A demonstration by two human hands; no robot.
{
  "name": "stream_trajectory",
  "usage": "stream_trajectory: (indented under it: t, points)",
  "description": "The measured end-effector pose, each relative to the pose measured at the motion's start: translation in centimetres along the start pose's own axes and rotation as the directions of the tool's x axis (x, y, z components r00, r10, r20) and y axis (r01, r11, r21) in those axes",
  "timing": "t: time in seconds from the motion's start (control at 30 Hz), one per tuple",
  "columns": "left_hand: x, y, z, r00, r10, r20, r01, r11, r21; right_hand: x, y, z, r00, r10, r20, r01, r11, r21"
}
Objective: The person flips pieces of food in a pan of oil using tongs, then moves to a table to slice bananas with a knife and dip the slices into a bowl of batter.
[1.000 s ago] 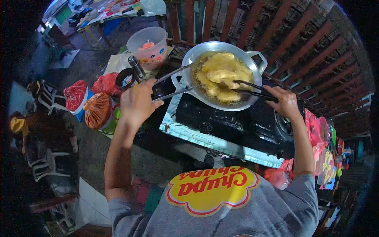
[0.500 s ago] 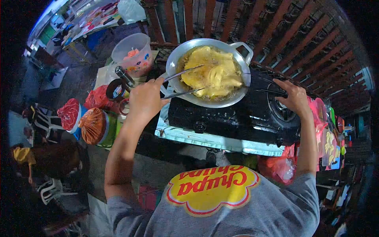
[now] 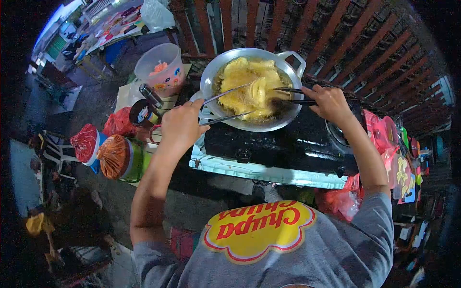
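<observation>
A silver wok [image 3: 213, 60] with two handles holds bubbling oil and yellow battered food [image 3: 245, 79]. My left hand [image 3: 181, 126] is closed on a pair of tongs [image 3: 223, 93] whose two tips reach into the food from the left. From the right, my right hand [image 3: 331, 103] grips dark tongs [image 3: 302, 101], and their tips touch the right part of the food. The wok sits on the left side of a black stove [image 3: 288, 139].
A clear patterned bucket [image 3: 165, 81] with orange pieces stands left of the wok, near tied red [image 3: 86, 141] and orange [image 3: 114, 154] bags. A wooden slatted rail [image 3: 252, 24] runs behind. At the right are pink trays [image 3: 384, 132]. A person in yellow [image 3: 39, 224] is at the far left.
My right hand and its tongs have moved left, from above the stove's right side into the wok. My left hand's tongs have shifted slightly right over the food.
</observation>
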State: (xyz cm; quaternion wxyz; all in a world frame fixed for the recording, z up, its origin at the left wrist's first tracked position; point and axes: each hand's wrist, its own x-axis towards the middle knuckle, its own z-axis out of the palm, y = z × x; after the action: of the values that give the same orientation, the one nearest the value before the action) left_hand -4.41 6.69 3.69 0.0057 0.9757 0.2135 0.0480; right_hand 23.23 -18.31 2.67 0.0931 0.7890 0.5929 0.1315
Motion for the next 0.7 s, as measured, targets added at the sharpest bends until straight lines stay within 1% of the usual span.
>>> stream_trajectory:
  t: [0.07, 0.17, 0.27, 0.3, 0.37, 0.4, 0.43, 0.5, 0.57, 0.7]
  points:
    - [0.2, 0.2, 0.3, 0.999, 0.015, -0.029, -0.015, 1.000, 0.004, 0.1, 0.6, 0.1, 0.998, 0.064, 0.028, -0.065, 0.998, 0.022]
    - [1.0, 0.8, 1.2, 0.996, 0.043, -0.078, -0.044, 0.999, -0.007, 0.4, 1.1, -0.3, 0.995, 0.094, 0.036, -0.096, 0.993, 0.067]
    - [2.3, 2.2, 1.9, 0.993, 0.061, -0.101, -0.062, 0.998, -0.007, 0.9, 1.0, -0.7, 0.989, 0.139, 0.059, -0.140, 0.990, 0.018]
    - [2.7, 2.7, 2.1, 0.993, 0.062, -0.099, -0.062, 0.998, 0.006, 1.0, 1.3, -0.4, 0.989, 0.140, 0.056, -0.141, 0.990, 0.018]
    - [3.5, 3.1, 3.4, 0.990, 0.075, -0.122, -0.075, 0.997, 0.008, 1.1, 2.0, 0.5, 0.997, 0.081, -0.015, -0.081, 0.997, 0.013]
    - [3.8, 3.2, 3.7, 0.986, 0.089, -0.144, -0.089, 0.996, 0.007, 1.0, 2.0, 0.4, 0.996, 0.083, -0.018, -0.083, 0.996, 0.013]
    - [4.0, 3.3, 3.9, 0.988, 0.077, -0.133, -0.072, 0.997, 0.036, 1.0, 1.9, 0.1, 0.996, 0.083, -0.020, -0.082, 0.996, 0.029]
    - [4.1, 3.0, 4.1, 0.985, 0.093, -0.143, -0.089, 0.996, 0.029, 0.9, 1.7, -0.1, 0.996, 0.087, -0.025, -0.086, 0.995, 0.046]
    - [3.8, 2.6, 4.2, 0.984, 0.105, -0.147, -0.103, 0.994, 0.023, 0.9, 1.3, 0.0, 0.994, 0.101, 0.033, -0.104, 0.989, 0.102]
    - [3.5, 2.3, 3.5, 0.987, 0.105, -0.120, -0.101, 0.994, 0.045, 1.6, 0.9, 1.2, 0.997, 0.078, -0.018, -0.075, 0.987, 0.145]
